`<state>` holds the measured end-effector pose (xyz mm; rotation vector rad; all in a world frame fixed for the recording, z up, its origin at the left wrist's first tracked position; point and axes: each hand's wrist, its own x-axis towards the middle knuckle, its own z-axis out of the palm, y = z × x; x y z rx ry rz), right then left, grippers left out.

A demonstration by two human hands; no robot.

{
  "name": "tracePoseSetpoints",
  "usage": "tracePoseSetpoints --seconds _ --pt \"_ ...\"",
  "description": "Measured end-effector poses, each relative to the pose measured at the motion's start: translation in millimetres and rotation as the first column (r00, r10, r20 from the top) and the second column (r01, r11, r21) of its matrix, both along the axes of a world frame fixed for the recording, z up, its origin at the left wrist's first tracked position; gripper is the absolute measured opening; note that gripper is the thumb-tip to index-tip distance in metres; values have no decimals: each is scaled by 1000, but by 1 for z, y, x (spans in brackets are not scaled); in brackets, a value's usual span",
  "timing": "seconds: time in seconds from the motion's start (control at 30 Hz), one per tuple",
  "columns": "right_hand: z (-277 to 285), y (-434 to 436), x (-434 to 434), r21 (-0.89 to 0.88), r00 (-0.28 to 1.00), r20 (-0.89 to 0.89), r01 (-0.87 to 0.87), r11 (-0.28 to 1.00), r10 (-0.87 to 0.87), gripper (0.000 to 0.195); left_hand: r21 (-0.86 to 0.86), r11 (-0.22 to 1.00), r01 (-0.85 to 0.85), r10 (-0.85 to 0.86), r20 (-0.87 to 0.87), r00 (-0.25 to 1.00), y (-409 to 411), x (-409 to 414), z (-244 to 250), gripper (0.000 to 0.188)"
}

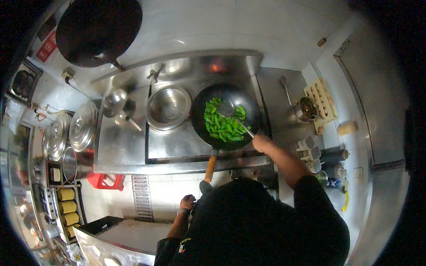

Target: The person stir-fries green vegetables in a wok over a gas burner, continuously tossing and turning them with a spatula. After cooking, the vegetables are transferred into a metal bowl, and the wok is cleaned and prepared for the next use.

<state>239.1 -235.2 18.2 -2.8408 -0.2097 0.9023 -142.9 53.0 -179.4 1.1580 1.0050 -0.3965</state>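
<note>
My right hand (263, 144) is closed on the handle of a metal ladle (227, 109), whose bowl rests among green peppers (224, 124) in a black wok (251, 99). The wok sits on the stainless steel range, and its wooden handle (210, 168) points towards my body. My left hand (188, 201) hangs below the range's front edge, left of the wok handle and apart from it; its fingers are curled, and whether it holds anything is not clear. A steel basin (169, 108) stands just left of the wok.
On the range's left part lies a steel scoop (115, 99). Lidded pots (82, 126) and a red plastic stool (106, 179) are further left. At the right stand a steel pot (306, 108), an egg tray (319, 103) and seasoning containers (313, 153). A steel counter (133, 232) is behind.
</note>
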Motion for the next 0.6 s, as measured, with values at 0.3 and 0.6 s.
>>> tracePoseSetpoints --seconds 0.3,0.6 --pt "8 -27 8 143 988 -3 -153 978 155 38 -80 994 -71 71 -1 997 16 0 -18 30" --pt "93 -1 5 108 978 -193 -56 993 76 35 -40 999 -29 30 23 999 8 -2 -14 32"
